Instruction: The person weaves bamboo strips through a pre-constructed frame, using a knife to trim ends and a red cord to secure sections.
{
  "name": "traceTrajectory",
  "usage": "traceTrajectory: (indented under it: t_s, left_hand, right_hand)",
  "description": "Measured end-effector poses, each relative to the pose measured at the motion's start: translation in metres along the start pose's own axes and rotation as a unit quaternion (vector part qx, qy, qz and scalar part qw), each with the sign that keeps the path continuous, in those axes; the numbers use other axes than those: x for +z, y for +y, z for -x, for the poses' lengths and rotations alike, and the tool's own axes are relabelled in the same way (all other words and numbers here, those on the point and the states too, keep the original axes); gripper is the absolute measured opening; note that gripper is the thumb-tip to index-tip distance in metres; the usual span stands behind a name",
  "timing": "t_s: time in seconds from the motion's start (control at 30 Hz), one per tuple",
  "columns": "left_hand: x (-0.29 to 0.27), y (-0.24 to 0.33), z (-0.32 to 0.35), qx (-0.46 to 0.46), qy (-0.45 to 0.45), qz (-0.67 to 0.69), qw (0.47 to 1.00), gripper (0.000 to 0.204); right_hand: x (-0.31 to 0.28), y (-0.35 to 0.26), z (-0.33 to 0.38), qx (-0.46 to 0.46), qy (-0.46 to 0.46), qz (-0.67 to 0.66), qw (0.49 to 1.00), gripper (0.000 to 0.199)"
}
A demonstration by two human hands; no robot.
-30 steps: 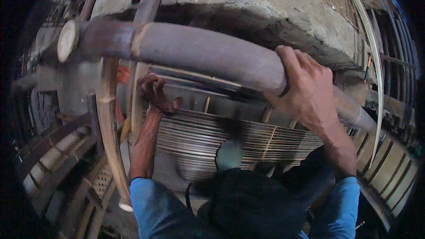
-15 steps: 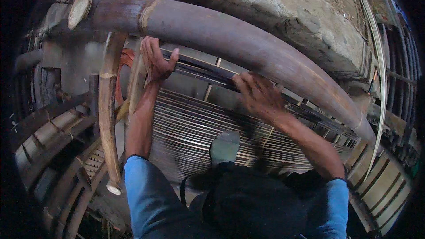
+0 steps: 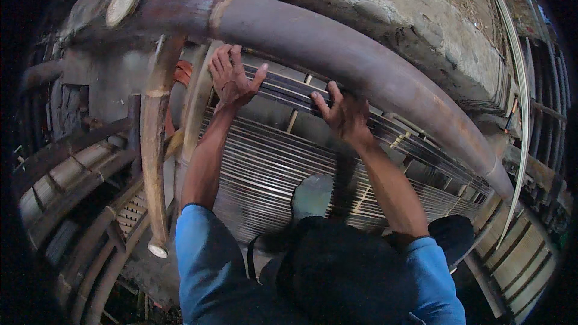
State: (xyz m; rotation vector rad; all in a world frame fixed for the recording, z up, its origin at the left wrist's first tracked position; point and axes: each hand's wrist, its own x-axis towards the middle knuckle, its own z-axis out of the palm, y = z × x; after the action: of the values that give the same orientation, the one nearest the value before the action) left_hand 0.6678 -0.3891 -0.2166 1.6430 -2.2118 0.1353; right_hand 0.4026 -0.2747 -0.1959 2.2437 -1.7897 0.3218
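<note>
A thick dark bamboo pole (image 3: 337, 42) arches across the upper part of the view. Below it runs a band of narrow dark strips (image 3: 280, 87). At the left end of this band is my left hand (image 3: 233, 81), fingers stretched and thumb apart, with nothing visible in its grasp. My right hand (image 3: 347, 117) rests over the strips farther right, thumb and a finger spread; its other fingers are partly shaded and hidden. Nearer my body lies a panel of thin parallel slats (image 3: 259, 156), with a grey-green rounded shape (image 3: 312, 195) over it.
A bamboo upright (image 3: 155, 162) stands left of my left forearm, beside orange cord (image 3: 183, 72). Curved bamboo frames (image 3: 78, 138) fill the left side. Beyond the pole sits a concrete block (image 3: 385, 18). Long pale strips (image 3: 519, 102) and a slatted bamboo piece (image 3: 518, 253) are at right.
The view has shifted, so the pole appears farther right. My right hand has moved left along the strips, closer to my left hand, which stays near the band's left end.
</note>
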Motion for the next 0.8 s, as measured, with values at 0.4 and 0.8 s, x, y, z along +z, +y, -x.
traceTrajectory:
  t_s: [0.4,0.8]
  left_hand:
    - [-0.024,-0.023,0.015,0.081,0.068,0.199,0.974,0.078]
    - [-0.019,-0.026,-0.017,0.090,0.069,0.160,0.981,0.062]
  right_hand:
    - [-0.052,0.018,-0.036,0.162,-0.314,-0.193,0.915,0.062]
    - [-0.127,0.015,-0.045,0.011,-0.196,-0.265,0.944,0.041]
